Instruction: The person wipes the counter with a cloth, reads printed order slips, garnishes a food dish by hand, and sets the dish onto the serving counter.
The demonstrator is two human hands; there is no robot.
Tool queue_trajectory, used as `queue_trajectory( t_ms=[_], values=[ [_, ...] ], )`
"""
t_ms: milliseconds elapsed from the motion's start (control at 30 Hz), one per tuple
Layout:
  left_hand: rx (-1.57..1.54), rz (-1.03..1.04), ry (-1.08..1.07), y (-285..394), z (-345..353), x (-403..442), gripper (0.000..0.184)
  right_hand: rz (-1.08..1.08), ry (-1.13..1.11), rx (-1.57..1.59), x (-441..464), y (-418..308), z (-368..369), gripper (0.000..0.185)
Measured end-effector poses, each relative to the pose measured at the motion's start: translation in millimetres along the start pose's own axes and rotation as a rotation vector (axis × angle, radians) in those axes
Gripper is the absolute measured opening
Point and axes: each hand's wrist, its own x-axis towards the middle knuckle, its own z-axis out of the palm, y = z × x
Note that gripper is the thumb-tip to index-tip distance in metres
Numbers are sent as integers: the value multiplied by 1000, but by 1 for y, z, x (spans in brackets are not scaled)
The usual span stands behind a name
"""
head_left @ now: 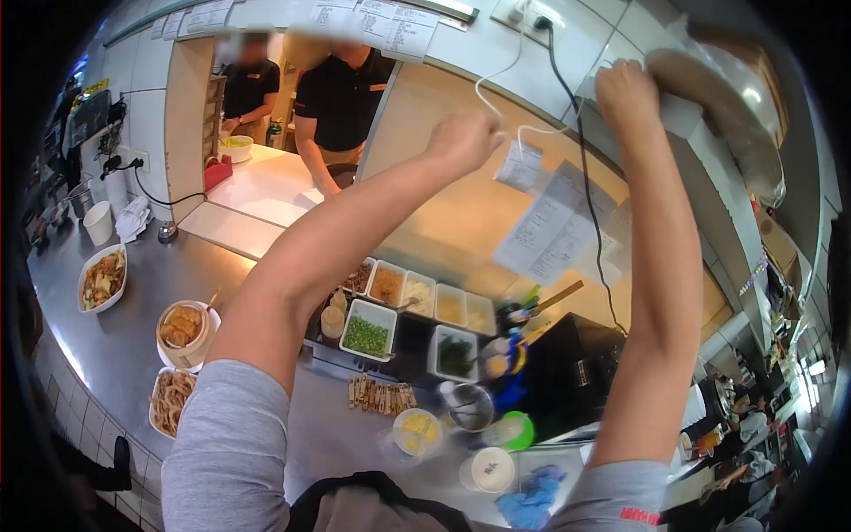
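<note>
Both my arms reach up toward the wall above the counter. My left hand is closed, its fingertips beside a white cable and just above a small paper slip. Whether it grips anything is hidden. Higher and to the right, my right hand is closed at the edge of a white box-like thing by the shelf. What its fingers hold, if anything, I cannot make out. A black cable hangs from the wall socket between my hands.
Below are topping containers, including chopped green onions, clothespins, a lidded cup and a blue cloth. Filled dishes, one a noodle dish, stand left. Two people are beyond the pass window. Written sheets hang ahead.
</note>
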Motion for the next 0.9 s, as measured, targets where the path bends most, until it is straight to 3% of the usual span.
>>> queue_trajectory(
  t_ms=[33, 133, 233, 333, 500, 567, 667, 733, 900],
  values=[
    [-158, -22, 67, 2, -6, 3, 21, -22, -71, -35, 10, 2, 2, 17],
    [-799, -320, -73, 14, -27, 27, 23, -63, -220, -97, 30, 12, 10, 19],
    [-1250, -283, 17, 23, -22, 54, 20, -16, -332, -12, 50, 22, 16, 22],
    [-1375, -238, 153, 39, -11, 88, 15, -25, -288, 146, 67, 45, 36, 20],
    [-1436, -299, 305, 70, 25, 130, 14, -291, -243, 102, 99, 77, 81, 18],
    [-1387, -336, 347, 85, 35, 138, 15, -184, -334, 191, 98, 79, 77, 19],
    [-1356, -368, 432, 96, 60, 156, 19, -21, -474, 318, 84, 56, 1, 22],
    [-1181, -352, 481, 103, 71, 165, 21, 63, -493, 372, 83, 62, -3, 23],
    [-916, -367, 623, 112, 105, 186, 31, -138, -428, 224, 85, 71, 6, 19]
  ],
)
